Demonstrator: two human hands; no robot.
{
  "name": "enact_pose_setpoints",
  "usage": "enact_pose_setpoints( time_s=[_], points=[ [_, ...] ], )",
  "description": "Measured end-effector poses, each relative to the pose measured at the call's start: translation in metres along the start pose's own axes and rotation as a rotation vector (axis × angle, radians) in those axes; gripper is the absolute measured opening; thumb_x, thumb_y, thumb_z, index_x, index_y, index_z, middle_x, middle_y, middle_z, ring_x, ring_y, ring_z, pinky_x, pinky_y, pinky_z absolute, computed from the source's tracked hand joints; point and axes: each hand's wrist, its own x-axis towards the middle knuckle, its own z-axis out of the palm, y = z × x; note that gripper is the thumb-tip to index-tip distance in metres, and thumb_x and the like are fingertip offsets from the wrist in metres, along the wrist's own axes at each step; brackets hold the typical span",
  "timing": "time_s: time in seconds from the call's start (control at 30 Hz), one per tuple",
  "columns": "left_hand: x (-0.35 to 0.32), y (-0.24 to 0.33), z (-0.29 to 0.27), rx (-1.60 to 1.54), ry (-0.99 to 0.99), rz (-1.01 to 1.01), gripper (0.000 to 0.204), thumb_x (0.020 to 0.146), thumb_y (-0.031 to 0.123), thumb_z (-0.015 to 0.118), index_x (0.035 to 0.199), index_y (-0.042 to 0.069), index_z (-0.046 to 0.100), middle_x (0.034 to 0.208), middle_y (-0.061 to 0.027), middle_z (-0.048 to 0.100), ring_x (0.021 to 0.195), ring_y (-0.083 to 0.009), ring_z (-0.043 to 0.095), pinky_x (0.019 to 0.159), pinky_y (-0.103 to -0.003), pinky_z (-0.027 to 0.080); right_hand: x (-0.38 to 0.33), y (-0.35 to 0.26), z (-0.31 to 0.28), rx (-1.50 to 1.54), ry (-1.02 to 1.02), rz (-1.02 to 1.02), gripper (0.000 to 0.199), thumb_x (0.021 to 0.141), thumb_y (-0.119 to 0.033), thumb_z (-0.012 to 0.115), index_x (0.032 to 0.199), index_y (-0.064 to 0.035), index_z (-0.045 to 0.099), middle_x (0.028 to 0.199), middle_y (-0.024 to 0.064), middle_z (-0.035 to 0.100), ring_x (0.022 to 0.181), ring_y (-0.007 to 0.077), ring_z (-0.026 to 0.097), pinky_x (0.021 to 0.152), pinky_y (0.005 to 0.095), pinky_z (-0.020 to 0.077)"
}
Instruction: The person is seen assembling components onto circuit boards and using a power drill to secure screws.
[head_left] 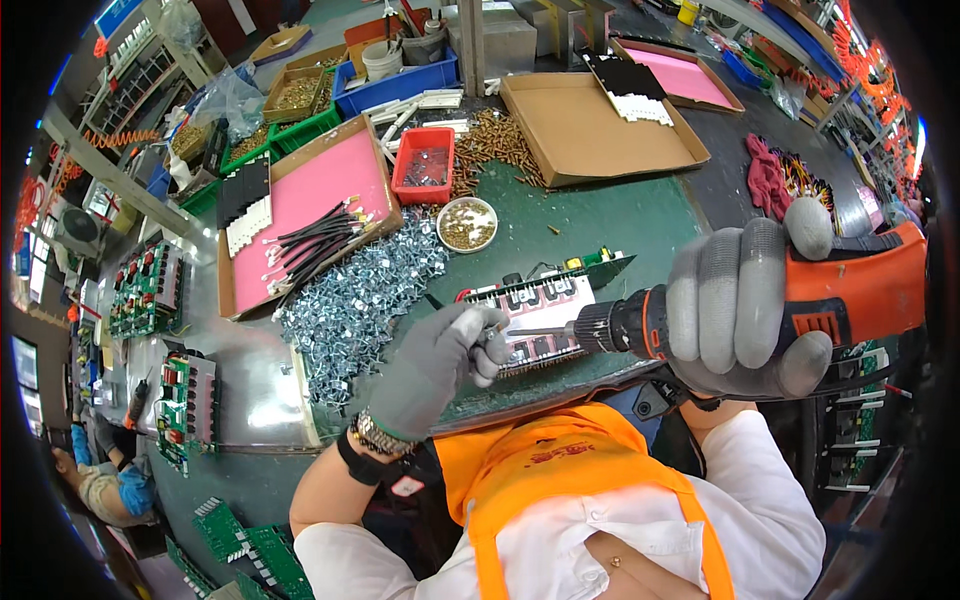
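Note:
My right hand (pixel 740 310), in a grey coated glove, is wrapped around an orange and black power screwdriver (pixel 850 290). Its long thin bit points left, over a circuit board (pixel 545 315) with a pale plate and dark components lying on the green bench. My left hand (pixel 440 360), gloved likewise, is closed in a pinch beside the tip of the bit. What its fingers hold, if anything, is too small to make out. Left of that hand spreads a heap of small silvery metal clips or screws (pixel 360 300).
Beyond the board stand a white tub of small brass parts (pixel 467 224), a red bin (pixel 423 165) and a cardboard tray (pixel 600 130). A pink-lined box (pixel 310 210) holds black cables. More circuit boards (pixel 187 400) lie at left. Another person (pixel 110 480) is at far left.

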Motion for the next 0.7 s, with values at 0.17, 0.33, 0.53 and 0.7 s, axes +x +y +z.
enact_pose_setpoints(
  time_s=[0.17, 0.33, 0.53, 0.7],
  points=[
    [-0.011, -0.018, 0.003, -0.066, 0.043, -0.063, 0.031, 0.1, 0.012, 0.049, 0.124, -0.006, 0.054, 0.094, -0.0101, 0.063, 0.074, -0.0122, 0.059, 0.068, -0.026, 0.051, -0.007, 0.003, 0.003, -0.016, 0.066, 0.055, 0.055, 0.087, -0.02, 0.073, 0.128, -0.004, 0.04, 0.067, 0.0013, 0.062, 0.045, 0.01, 0.057, 0.043, 0.0241, 0.0486],
    [-0.013, -0.028, 0.003, -0.133, 0.032, -0.074, 0.027, 0.098, 0.009, 0.051, 0.12, -0.005, 0.055, 0.091, -0.0105, 0.065, 0.073, -0.0127, 0.061, 0.067, -0.027, 0.053, -0.008, 0.003, 0.001, 0.04, 0.01, 0.044, 0.053, 0.087, -0.019, 0.074, 0.125, -0.0056, 0.04, 0.067, 0.0022, 0.063, 0.046, 0.0111, 0.058, 0.044, 0.0258, 0.0504],
    [-0.015, -0.031, 0.006, -0.211, 0.036, -0.064, 0.021, 0.097, 0.008, 0.051, 0.114, -0.004, 0.056, 0.09, -0.011, 0.066, 0.072, -0.0134, 0.062, 0.066, -0.027, 0.054, -0.005, -0.009, 0.003, -0.015, -0.043, 0.117, 0.05, 0.086, -0.019, 0.075, 0.121, -0.0078, 0.041, 0.064, 0.0014, 0.062, 0.045, 0.0118, 0.058, 0.045, 0.0283, 0.0519],
    [-0.019, -0.03, 0.009, -0.192, 0.057, -0.078, 0.02, 0.097, 0.009, 0.052, 0.113, -0.002, 0.056, 0.089, -0.0109, 0.066, 0.071, -0.0132, 0.062, 0.064, -0.027, 0.054, 0.0, -0.011, 0.001, -0.004, -0.211, 0.164, 0.053, 0.086, -0.021, 0.074, 0.125, -0.0078, 0.04, 0.064, 0.0009, 0.063, 0.045, 0.0118, 0.058, 0.045, 0.028, 0.0507]
  ],
)
